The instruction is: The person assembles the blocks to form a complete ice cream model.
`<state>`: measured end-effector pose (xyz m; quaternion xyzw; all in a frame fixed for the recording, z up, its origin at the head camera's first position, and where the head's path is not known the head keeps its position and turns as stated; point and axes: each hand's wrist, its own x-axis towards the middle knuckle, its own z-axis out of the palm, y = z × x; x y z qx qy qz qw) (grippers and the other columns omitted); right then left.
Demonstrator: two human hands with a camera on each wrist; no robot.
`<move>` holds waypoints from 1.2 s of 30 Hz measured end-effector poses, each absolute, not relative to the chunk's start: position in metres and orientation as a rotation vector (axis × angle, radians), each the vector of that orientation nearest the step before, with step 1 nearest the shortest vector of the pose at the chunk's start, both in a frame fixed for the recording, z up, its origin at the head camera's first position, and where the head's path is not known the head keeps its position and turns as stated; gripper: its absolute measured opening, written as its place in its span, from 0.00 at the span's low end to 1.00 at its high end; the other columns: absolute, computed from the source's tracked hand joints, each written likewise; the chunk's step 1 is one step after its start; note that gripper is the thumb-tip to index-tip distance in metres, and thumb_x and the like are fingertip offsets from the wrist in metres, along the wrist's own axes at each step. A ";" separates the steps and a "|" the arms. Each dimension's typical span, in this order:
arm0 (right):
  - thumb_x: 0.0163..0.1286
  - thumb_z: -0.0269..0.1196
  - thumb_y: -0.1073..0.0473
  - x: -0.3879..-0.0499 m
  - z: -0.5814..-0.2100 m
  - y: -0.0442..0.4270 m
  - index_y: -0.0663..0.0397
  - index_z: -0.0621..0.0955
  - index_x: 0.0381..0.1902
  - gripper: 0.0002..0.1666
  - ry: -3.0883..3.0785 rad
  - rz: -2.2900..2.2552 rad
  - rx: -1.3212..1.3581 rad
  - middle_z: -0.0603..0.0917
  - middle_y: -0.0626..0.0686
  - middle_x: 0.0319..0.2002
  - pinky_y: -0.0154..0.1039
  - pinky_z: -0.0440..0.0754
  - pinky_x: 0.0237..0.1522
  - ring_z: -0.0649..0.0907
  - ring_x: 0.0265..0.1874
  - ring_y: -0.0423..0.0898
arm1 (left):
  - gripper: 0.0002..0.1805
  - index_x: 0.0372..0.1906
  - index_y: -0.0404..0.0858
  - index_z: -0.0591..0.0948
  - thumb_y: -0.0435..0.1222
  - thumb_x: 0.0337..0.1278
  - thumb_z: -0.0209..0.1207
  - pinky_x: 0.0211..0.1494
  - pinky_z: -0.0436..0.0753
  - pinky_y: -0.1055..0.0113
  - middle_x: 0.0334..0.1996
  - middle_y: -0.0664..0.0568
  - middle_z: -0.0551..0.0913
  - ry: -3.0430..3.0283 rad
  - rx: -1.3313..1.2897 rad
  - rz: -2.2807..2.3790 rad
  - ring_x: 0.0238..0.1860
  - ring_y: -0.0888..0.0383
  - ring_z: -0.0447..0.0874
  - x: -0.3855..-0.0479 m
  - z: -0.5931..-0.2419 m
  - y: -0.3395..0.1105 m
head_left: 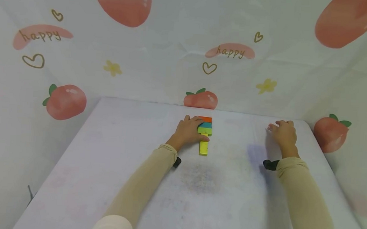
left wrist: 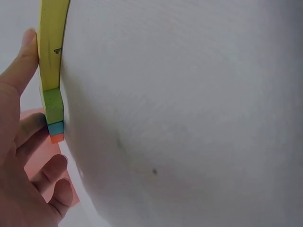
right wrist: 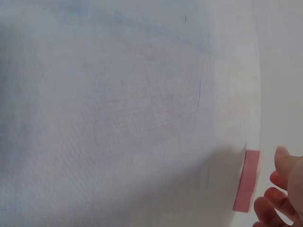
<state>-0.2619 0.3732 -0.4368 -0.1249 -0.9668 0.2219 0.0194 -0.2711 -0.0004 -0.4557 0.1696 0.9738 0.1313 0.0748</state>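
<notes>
Orange, blue and green blocks lie stacked edge to edge on the table, with a yellow block running from the green one toward the person. My left hand is beside them, its thumb at the yellow block and a fingertip at the green and blue blocks; its other fingers are loosely bent. Toward the back right, my right hand hovers with bent fingers spread beside a pink block. In the right wrist view a gap shows between thumb and block.
A white cloth-like surface covers the table, with a grey smudge in front of the yellow block. A patterned curtain hangs behind the far edge. Black straps or mounts stick out at both wrists.
</notes>
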 end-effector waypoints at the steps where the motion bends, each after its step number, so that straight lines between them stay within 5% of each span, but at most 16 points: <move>1: 0.81 0.49 0.48 -0.261 -0.436 0.375 0.71 0.71 0.68 0.33 -3.002 0.698 -0.397 0.63 0.81 0.65 0.69 0.70 0.61 0.69 0.62 0.80 | 0.49 0.76 0.55 0.68 0.70 0.50 0.65 0.65 0.74 0.55 0.76 0.60 0.67 2.923 0.513 0.384 0.61 0.53 0.66 -0.271 -0.455 0.000; 18: 0.79 0.43 0.53 -0.252 -0.443 0.389 0.70 0.70 0.70 0.32 -2.948 0.906 -0.684 0.60 0.79 0.68 0.66 0.67 0.62 0.68 0.65 0.75 | 0.49 0.77 0.56 0.67 0.70 0.50 0.65 0.66 0.75 0.53 0.76 0.59 0.67 2.897 0.502 0.372 0.62 0.52 0.66 -0.267 -0.455 0.008; 25: 0.80 0.46 0.52 -0.251 -0.444 0.392 0.65 0.72 0.70 0.30 -2.922 0.944 -0.723 0.72 0.72 0.66 0.58 0.71 0.52 0.72 0.61 0.68 | 0.50 0.77 0.56 0.67 0.71 0.50 0.64 0.66 0.75 0.54 0.76 0.59 0.66 2.906 0.501 0.350 0.62 0.52 0.66 -0.268 -0.455 0.007; 36: 0.80 0.49 0.49 -0.259 -0.444 0.385 0.65 0.73 0.69 0.31 -2.937 1.032 -0.729 0.73 0.71 0.63 0.59 0.69 0.57 0.71 0.60 0.66 | 0.50 0.77 0.56 0.66 0.70 0.51 0.64 0.64 0.75 0.54 0.77 0.59 0.65 2.904 0.491 0.369 0.61 0.51 0.66 -0.270 -0.454 0.000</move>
